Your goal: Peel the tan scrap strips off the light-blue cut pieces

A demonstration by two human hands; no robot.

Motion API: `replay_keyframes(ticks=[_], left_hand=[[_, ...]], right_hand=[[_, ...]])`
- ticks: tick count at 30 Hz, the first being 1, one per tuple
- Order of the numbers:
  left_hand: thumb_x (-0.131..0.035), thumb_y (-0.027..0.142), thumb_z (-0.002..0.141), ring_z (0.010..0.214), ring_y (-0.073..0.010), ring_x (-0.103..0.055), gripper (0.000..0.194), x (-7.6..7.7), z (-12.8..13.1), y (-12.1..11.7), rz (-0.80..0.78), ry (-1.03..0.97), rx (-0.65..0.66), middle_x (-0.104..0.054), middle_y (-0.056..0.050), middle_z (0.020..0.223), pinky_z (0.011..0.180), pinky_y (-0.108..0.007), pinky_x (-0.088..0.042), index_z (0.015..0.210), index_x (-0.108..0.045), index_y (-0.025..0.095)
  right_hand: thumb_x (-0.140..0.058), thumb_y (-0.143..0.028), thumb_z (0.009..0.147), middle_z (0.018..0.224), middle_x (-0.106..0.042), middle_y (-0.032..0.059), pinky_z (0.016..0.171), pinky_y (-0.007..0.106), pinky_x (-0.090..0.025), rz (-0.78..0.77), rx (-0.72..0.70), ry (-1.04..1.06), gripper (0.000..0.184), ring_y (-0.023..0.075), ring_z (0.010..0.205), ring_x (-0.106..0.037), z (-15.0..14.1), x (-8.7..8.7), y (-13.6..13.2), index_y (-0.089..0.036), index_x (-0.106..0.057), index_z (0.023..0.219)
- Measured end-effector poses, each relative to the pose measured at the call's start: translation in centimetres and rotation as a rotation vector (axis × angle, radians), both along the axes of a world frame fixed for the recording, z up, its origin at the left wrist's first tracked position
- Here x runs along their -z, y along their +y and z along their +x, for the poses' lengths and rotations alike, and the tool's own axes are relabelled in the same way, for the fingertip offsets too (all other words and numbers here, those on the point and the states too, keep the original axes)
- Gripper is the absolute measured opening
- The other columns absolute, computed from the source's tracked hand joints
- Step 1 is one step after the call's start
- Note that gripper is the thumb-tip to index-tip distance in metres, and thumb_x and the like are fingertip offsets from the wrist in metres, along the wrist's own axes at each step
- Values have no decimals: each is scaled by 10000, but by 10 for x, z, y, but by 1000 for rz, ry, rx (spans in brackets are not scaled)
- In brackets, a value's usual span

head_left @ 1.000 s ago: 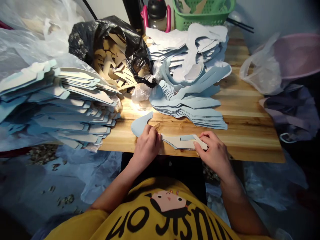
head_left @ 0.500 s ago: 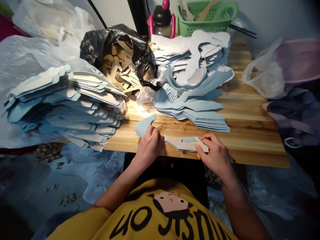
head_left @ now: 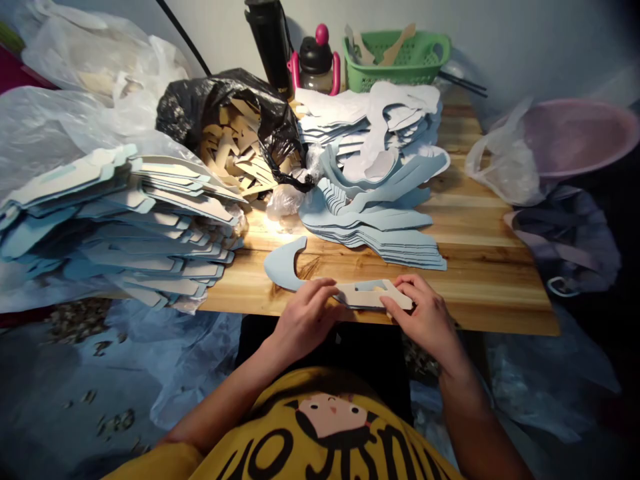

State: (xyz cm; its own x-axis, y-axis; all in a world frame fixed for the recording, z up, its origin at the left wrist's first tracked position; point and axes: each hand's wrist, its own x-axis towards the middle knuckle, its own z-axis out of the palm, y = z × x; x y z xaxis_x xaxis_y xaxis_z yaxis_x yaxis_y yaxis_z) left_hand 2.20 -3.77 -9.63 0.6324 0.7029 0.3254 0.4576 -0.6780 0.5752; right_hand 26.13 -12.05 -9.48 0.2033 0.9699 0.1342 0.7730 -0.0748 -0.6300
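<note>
A light blue cut-out piece (head_left: pixel 285 265) lies at the near edge of the wooden table (head_left: pixel 480 280), with a beige backing piece (head_left: pixel 367 294) laid on its right part. My left hand (head_left: pixel 307 320) rests on the piece's middle, fingers curled and pressing along its edge. My right hand (head_left: pixel 425 317) pinches the right end of the beige piece between thumb and fingers.
A tall stack of finished blue-and-beige pieces (head_left: pixel 125 227) fills the left. A black bag of beige cut-outs (head_left: pixel 235 133) and piles of blue pieces (head_left: pixel 380 213) sit behind. Bottles (head_left: pixel 315 60), a green basket (head_left: pixel 400 57) and plastic bags (head_left: pixel 505 163) line the back and right.
My left hand has slid right along the piece, uncovering its curved blue left end. The right hand keeps its hold on the right end. The camera has tilted a little.
</note>
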Motion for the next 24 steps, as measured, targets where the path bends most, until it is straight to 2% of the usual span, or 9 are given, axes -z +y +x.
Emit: replay_keyframes(ticks=[2,4,8,13,15,18,21,24], left_hand=[[-606,258,936,1080,-196,-641,260,4,16,-1,-28,-10,152,-642,-106,1205,919,-317,-536,1178,-531,197],[-635,251,915,1012,-197,-656,309,8,29,2,-60,23,214,-665,-96,1142,863,-318,-547,1196,-521,193],[-655,253,896,838,-172,-659,220,16,38,6,-101,46,163,-676,-38,938,727,-281,-531,1089,-563,199],[-628,260,921,714,-126,-623,157,18,34,6,-89,-19,147,-655,3,815,658,-229,-488,1055,-572,201],[-629,268,923,678,-116,-610,164,15,34,6,-120,-28,140,-650,15,779,634,-219,-473,1060,-571,199],[-613,294,932,662,-109,-604,161,10,33,8,-191,-24,134,-655,16,782,621,-216,-466,1055,-571,199],[-562,296,956,631,-107,-587,142,5,32,9,-236,-18,127,-640,21,754,617,-222,-465,1059,-569,199],[-526,275,971,622,-111,-581,147,4,32,10,-256,-11,133,-630,22,736,630,-232,-479,1090,-561,195]], right_hand=[[-698,-358,838,1070,-625,64,821,319,-509,-36,-58,75,163,216,960,-645,4,-4,-3,-209,-660,892],[-699,-309,833,1119,-614,72,865,325,-514,-53,-114,137,146,223,1024,-634,6,-5,-5,-215,-664,938],[-612,-227,876,1073,-639,82,859,331,-520,14,-95,233,92,219,1004,-639,7,0,-7,-208,-657,955],[-600,-196,856,1029,-680,75,787,302,-524,62,-58,384,28,212,953,-652,3,2,-7,-203,-622,872],[-593,-251,887,1071,-698,74,781,303,-536,57,-20,531,43,202,925,-664,-1,2,-7,-211,-602,875],[-565,-370,927,1092,-717,62,795,322,-566,48,101,879,175,191,891,-684,-10,3,-2,-226,-535,832],[-605,-422,885,954,-720,17,786,344,-593,54,272,1267,242,192,868,-701,-19,2,7,-242,-460,810],[-623,-435,855,851,-656,-6,771,356,-600,79,354,1486,262,185,850,-685,-21,0,15,-251,-437,830]])
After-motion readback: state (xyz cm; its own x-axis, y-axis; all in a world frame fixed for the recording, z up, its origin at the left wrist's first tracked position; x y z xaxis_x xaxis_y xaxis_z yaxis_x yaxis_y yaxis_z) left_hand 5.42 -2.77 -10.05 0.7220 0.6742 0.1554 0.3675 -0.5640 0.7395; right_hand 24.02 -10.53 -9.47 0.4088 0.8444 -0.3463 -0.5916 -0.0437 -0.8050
